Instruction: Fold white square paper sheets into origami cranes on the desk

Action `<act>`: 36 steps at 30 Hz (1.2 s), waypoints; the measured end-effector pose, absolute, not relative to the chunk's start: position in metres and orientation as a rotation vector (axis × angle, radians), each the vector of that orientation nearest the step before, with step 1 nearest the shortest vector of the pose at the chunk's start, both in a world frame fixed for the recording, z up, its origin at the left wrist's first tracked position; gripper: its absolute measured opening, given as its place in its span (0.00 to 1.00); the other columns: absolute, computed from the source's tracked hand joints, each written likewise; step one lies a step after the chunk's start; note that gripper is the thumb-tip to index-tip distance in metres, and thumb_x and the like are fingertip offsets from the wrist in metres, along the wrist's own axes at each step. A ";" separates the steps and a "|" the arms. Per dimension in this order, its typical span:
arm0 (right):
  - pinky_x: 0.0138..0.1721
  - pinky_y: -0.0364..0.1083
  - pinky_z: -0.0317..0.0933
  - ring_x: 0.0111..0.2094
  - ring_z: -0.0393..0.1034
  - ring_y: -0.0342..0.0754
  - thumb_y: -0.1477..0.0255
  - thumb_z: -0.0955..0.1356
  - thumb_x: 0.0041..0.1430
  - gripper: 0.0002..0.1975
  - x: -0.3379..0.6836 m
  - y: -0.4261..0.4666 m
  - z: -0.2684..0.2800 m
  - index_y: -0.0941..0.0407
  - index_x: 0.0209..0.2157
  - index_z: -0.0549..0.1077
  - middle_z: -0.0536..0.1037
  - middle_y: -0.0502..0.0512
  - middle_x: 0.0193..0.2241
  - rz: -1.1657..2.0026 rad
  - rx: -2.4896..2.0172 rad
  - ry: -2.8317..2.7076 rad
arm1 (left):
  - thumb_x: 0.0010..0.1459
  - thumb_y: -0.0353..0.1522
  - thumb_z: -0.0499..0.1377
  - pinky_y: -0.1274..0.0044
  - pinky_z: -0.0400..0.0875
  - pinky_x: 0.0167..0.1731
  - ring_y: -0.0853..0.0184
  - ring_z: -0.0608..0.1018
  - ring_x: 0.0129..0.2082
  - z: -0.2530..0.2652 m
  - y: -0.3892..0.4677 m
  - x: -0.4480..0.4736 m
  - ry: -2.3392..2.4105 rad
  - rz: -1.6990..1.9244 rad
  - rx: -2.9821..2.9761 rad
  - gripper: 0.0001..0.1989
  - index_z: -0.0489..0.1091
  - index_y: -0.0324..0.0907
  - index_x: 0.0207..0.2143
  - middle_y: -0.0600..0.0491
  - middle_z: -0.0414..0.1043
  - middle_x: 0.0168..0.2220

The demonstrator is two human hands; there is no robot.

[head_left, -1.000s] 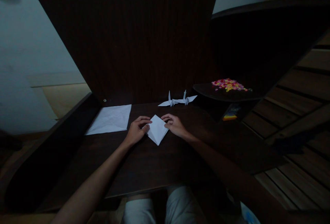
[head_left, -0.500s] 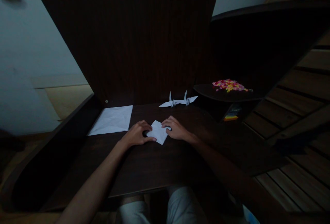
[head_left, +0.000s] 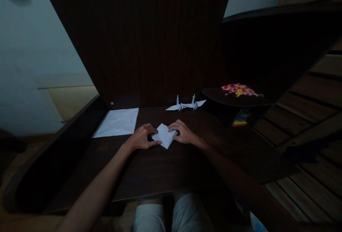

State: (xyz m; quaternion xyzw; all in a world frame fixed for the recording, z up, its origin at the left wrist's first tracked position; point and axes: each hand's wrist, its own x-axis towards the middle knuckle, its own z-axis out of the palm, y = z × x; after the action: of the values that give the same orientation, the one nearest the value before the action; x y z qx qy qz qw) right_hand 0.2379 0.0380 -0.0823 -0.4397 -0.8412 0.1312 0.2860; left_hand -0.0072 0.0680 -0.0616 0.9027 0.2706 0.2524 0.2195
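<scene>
A small folded white paper (head_left: 165, 138), roughly diamond-shaped with crease lines, lies on the dark wooden desk between my hands. My left hand (head_left: 144, 136) grips its left corner, thumb at the near side and fingers curled at the far side. On the opposite corner, my right hand (head_left: 182, 132) pinches the paper between thumb and fingers. Behind it stand two white origami cranes (head_left: 186, 106), side by side against the back panel. To the left rests a stack of white paper sheets (head_left: 117, 122).
A low corner shelf (head_left: 213, 96) at the right carries a heap of small pink, red and yellow pieces (head_left: 240, 89). Under it sits a yellow-orange item (head_left: 239, 123). A raised side panel (head_left: 53, 153) bounds the desk on the left. Wooden slats stand at far right.
The view has shifted slightly. Both hands stay on the folded paper, with only small movements of the fingers and the paper.
</scene>
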 end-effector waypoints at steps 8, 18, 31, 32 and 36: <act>0.46 0.52 0.58 0.42 0.65 0.51 0.81 0.68 0.47 0.12 0.235 0.040 -0.086 0.56 0.34 0.76 0.77 0.55 0.41 0.299 -1.192 -2.238 | 0.46 0.42 0.65 0.66 0.65 0.46 0.57 0.74 0.41 -0.061 0.067 -0.008 0.758 0.685 2.523 0.18 0.76 0.44 0.39 0.46 0.77 0.39; 0.44 0.51 0.60 0.41 0.66 0.51 0.72 0.66 0.57 0.08 0.233 0.042 -0.089 0.54 0.37 0.78 0.79 0.56 0.37 0.329 -1.156 -2.150 | 0.44 0.44 0.66 0.66 0.66 0.45 0.56 0.74 0.40 -0.062 0.065 -0.010 0.840 0.675 2.517 0.29 0.71 0.45 0.50 0.46 0.75 0.42; 0.41 0.46 0.61 0.36 0.69 0.47 0.73 0.69 0.53 0.10 0.230 0.036 -0.083 0.56 0.40 0.76 0.74 0.55 0.35 0.399 -1.285 -2.076 | 0.55 0.33 0.56 0.65 0.63 0.52 0.56 0.74 0.46 -0.079 0.074 -0.001 0.959 0.749 2.472 0.22 0.67 0.42 0.53 0.48 0.76 0.43; 0.41 0.46 0.61 0.37 0.69 0.47 0.74 0.70 0.51 0.12 0.230 0.036 -0.083 0.56 0.40 0.75 0.74 0.55 0.35 0.391 -1.288 -2.084 | 0.56 0.33 0.56 0.65 0.63 0.52 0.57 0.75 0.45 -0.080 0.073 0.000 0.960 0.756 2.482 0.20 0.68 0.42 0.52 0.48 0.76 0.43; 0.39 0.45 0.61 0.36 0.68 0.48 0.75 0.70 0.48 0.13 0.229 0.036 -0.083 0.58 0.39 0.75 0.75 0.56 0.34 0.351 -1.314 -2.111 | 0.59 0.36 0.52 0.67 0.64 0.51 0.58 0.75 0.44 -0.079 0.069 0.004 1.001 0.748 2.535 0.17 0.70 0.41 0.49 0.46 0.75 0.45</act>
State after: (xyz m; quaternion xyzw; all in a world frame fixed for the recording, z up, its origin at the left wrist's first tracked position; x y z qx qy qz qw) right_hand 0.2292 0.0356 -0.0827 -0.4976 -0.7992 0.1328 0.3099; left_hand 0.0043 0.0694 -0.0786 0.8859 0.3497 0.2615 0.1568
